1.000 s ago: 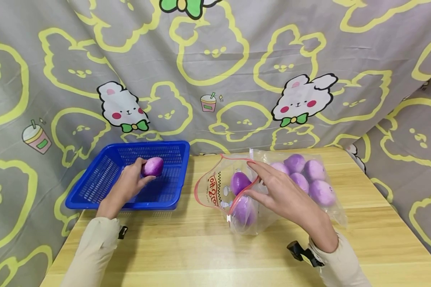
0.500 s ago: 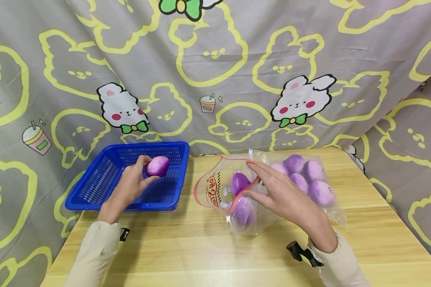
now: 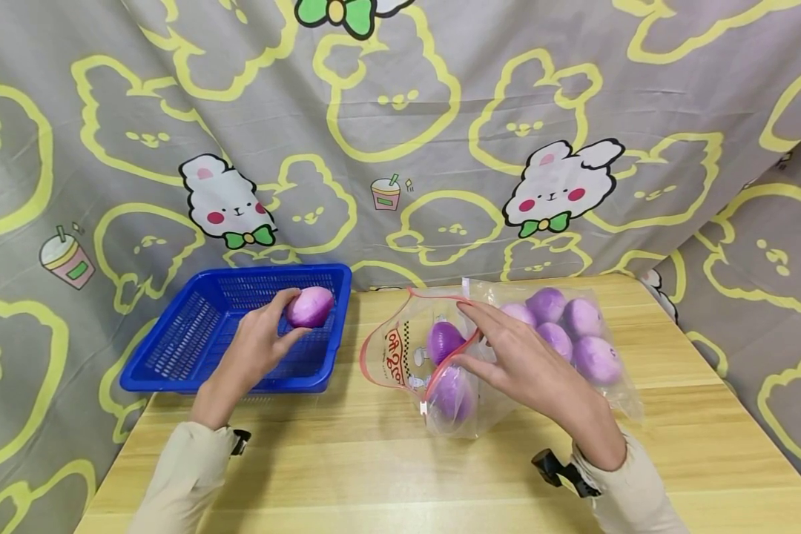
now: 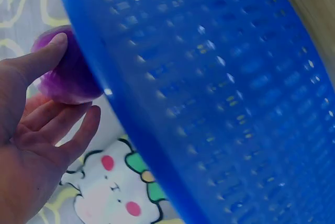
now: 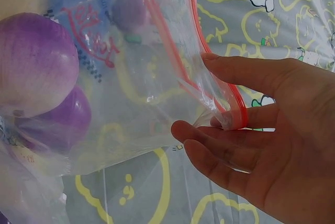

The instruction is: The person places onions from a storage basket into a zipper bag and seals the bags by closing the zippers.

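Note:
My left hand (image 3: 256,343) holds a purple onion (image 3: 310,307) between thumb and fingers, over the right part of a blue plastic basket (image 3: 140,363). In the left wrist view the thumb lies across the onion (image 4: 70,75), and the basket wall (image 4: 209,103) covers its far edge. My right hand (image 3: 530,356) pinches the red-edged mouth of a clear zip bag (image 3: 387,356), which gapes toward the left. Two purple onions (image 3: 452,393) lie inside near the mouth. The right wrist view shows thumb and fingers at the bag's red zip strip (image 5: 238,114).
A clear bag with several more purple onions (image 3: 598,359) lies on the wooden table (image 3: 374,475), partly behind my right hand. A patterned grey curtain (image 3: 400,111) hangs along the table's back edge. Bare wood separates the basket and the zip bag.
My left hand has moved right and slightly up with the onion, from the basket's middle toward its right side. The right hand and the bag stay nearly where they were.

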Action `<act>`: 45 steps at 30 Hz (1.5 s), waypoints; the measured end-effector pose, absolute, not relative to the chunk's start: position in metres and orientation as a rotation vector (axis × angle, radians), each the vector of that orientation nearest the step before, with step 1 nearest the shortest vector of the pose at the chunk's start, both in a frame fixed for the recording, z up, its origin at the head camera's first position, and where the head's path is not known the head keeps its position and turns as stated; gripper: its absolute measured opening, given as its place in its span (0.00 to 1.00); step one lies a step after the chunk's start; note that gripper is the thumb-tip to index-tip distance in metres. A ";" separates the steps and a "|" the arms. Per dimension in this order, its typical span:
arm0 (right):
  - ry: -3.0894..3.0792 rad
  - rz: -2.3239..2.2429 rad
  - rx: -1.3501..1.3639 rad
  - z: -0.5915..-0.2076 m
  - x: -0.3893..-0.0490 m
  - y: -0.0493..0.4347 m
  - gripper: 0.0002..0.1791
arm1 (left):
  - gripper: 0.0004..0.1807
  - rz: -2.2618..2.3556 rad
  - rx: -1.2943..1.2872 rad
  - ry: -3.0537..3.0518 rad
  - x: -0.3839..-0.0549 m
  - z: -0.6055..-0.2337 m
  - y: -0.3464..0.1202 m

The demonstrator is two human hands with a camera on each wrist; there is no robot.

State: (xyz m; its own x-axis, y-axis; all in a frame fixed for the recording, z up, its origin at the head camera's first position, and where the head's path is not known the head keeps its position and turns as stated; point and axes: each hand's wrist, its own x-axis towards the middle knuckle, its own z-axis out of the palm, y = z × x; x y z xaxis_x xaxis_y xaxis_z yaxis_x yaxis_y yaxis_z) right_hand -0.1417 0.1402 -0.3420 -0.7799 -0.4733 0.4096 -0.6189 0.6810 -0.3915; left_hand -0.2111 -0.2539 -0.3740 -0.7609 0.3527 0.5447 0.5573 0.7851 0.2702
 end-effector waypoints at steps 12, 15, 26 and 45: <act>-2.618 0.757 0.869 -0.342 -0.141 0.142 0.41 | 0.37 -0.577 -0.792 -2.380 -0.192 -0.353 -0.222; -2.617 0.759 0.871 -0.342 -0.141 0.143 0.41 | 0.38 -0.589 -0.809 -2.358 -0.184 -0.346 -0.213; -2.612 0.756 0.872 -0.342 -0.141 0.143 0.40 | 0.42 -0.591 -0.959 -2.277 -0.148 -0.329 -0.175; -2.570 0.752 0.896 -0.338 -0.138 0.142 0.40 | 0.33 -0.447 -1.127 -2.373 -0.137 -0.342 -0.136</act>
